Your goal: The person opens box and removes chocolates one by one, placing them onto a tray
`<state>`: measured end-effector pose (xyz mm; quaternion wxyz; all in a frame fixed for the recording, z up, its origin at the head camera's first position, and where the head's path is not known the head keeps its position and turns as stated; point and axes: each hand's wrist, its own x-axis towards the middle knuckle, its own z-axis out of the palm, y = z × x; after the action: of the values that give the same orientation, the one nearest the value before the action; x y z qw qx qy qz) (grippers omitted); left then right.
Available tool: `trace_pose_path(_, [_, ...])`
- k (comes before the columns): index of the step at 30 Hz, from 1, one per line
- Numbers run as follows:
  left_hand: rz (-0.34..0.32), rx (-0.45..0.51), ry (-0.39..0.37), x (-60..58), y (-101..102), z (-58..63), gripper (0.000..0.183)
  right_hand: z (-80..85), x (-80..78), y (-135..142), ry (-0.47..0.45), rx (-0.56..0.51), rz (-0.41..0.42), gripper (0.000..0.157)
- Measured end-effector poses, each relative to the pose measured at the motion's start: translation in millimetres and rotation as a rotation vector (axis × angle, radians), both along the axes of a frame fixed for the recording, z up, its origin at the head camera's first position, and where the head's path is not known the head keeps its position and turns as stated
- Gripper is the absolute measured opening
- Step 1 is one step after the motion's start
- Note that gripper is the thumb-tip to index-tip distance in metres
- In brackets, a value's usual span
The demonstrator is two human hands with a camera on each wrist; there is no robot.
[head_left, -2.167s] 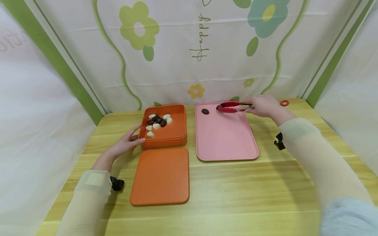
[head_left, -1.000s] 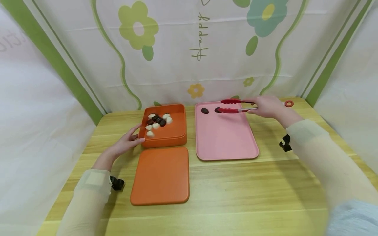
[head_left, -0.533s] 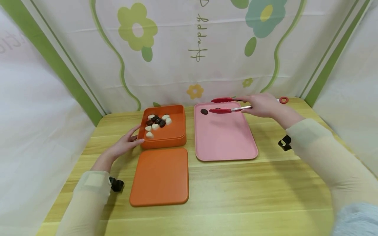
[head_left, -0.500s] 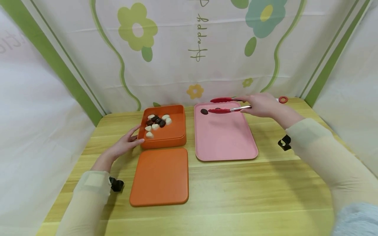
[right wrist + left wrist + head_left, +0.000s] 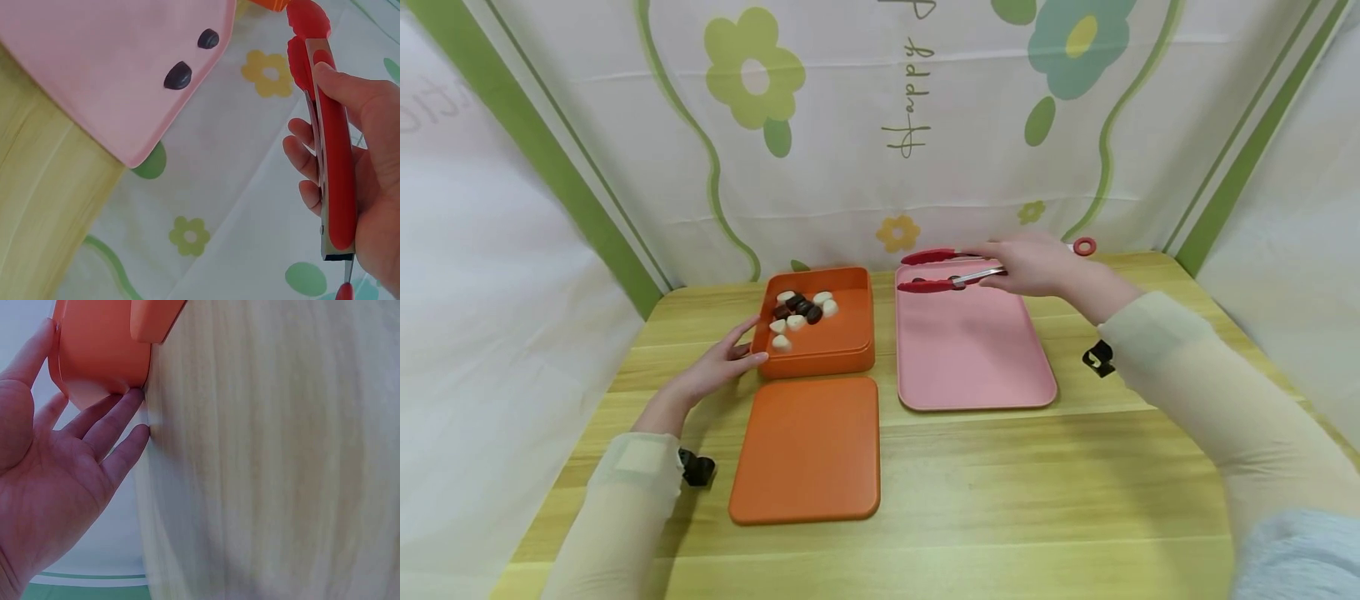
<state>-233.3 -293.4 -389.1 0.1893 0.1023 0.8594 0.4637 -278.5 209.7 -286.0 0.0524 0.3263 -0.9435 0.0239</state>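
My right hand (image 5: 1033, 262) grips a pair of red-tipped tongs (image 5: 337, 162) above the back of the pink tray (image 5: 973, 358). The tongs' arms are spread, with nothing between their tips. Two dark chocolates (image 5: 179, 76) lie on the tray near its far edge; in the head view the tongs partly cover them. At the left, my left hand (image 5: 718, 367) touches the outer side of an orange box (image 5: 820, 362), its fingers spread along the wall and thumb at the front corner. Inside the box are several dark chocolates (image 5: 805, 307) and white pieces (image 5: 796, 321).
A flat orange lid (image 5: 807, 450) lies on the wooden table (image 5: 1037, 492) in front of the box. Behind the table hangs a white cloth (image 5: 835, 150) printed with flowers, and white curtains stand at both sides.
The tongs were pinching a dark chocolate on the tray, then spread and left it there. My right hand has since moved left with the tongs. The left hand stays at the box.
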Motion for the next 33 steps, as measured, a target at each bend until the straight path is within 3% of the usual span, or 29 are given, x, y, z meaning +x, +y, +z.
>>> trace_pose_path(9, [-0.006, 0.010, 0.002, 0.8, 1, 1.1, 0.080, 6.2, 1.1, -36, -0.035, -0.011, 0.040, 0.056])
trace_pose_path(16, [-0.011, 0.018, 0.007, 0.9, 2, 1.1, 0.080, 4.2, 1.9, -62, -0.002, 0.006, 0.105, 0.053])
trace_pose_path(33, [0.012, 0.000, 0.004, 1.3, 2, 2.7, 0.081, -18.7, -1.3, -128, -0.001, 0.066, 0.234, 0.052])
